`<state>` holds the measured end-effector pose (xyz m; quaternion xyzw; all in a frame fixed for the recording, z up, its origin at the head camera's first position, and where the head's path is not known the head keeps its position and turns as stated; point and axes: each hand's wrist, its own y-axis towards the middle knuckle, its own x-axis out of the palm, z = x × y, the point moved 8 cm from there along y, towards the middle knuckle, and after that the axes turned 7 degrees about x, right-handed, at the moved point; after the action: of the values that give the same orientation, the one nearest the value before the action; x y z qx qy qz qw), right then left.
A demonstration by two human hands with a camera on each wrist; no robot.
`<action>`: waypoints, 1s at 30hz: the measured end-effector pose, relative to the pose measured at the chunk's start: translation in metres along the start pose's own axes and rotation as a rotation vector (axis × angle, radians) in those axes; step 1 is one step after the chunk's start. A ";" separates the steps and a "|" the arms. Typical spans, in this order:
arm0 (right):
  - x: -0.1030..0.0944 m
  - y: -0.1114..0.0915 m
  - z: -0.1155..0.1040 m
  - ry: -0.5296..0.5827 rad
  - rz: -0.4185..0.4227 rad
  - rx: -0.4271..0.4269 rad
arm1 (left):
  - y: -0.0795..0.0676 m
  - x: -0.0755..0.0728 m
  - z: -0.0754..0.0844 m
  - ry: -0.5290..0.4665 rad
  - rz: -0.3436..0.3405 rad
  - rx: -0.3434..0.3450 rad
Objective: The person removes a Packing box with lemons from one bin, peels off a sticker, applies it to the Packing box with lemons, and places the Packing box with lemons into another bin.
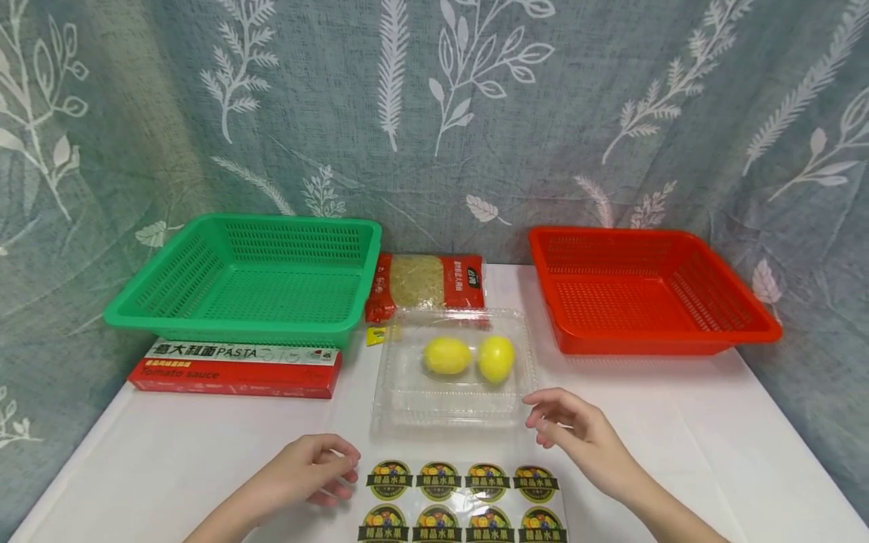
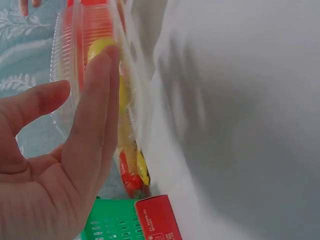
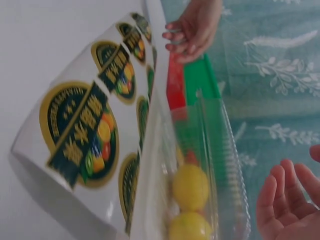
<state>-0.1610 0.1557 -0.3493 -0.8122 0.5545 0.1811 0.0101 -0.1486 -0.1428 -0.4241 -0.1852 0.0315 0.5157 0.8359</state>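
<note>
A clear plastic clamshell box [image 1: 407,403] sits mid-table with two yellow lemons [image 1: 446,355] in it; its lid appears to lie over them. In front of it lies a sheet of round fruit stickers [image 1: 462,498], black and gold, its near part cut off by the head view's edge. My left hand [image 1: 315,471] hovers at the sheet's left edge, fingers loosely bent, nothing in them. To the right, my right hand [image 1: 573,430] is beside the box's near right corner, fingers relaxed and holding nothing. The right wrist view shows the sheet's corner [image 3: 30,150] curling up.
A green basket [image 1: 237,328] stands back left, behind a red pasta box [image 1: 234,377]. A red basket [image 1: 652,343] stands back right. Behind the clamshell lie a red-and-clear bag [image 1: 417,283] and a small yellow packet [image 1: 376,335]. A patterned curtain [image 1: 434,173] hangs behind the table.
</note>
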 end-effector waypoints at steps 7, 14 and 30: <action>0.026 0.005 0.000 0.012 -0.137 0.016 | -0.001 0.006 -0.002 0.037 -0.019 0.015; 0.050 0.012 0.002 -0.016 -0.223 0.046 | -0.003 0.013 -0.007 0.128 -0.038 -0.009; 0.109 0.036 0.007 -0.041 -0.393 0.080 | -0.002 0.019 -0.016 0.092 -0.104 -0.074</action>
<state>-0.1604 0.0455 -0.3823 -0.8999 0.3917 0.1701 0.0887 -0.1355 -0.1324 -0.4427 -0.2409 0.0409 0.4635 0.8517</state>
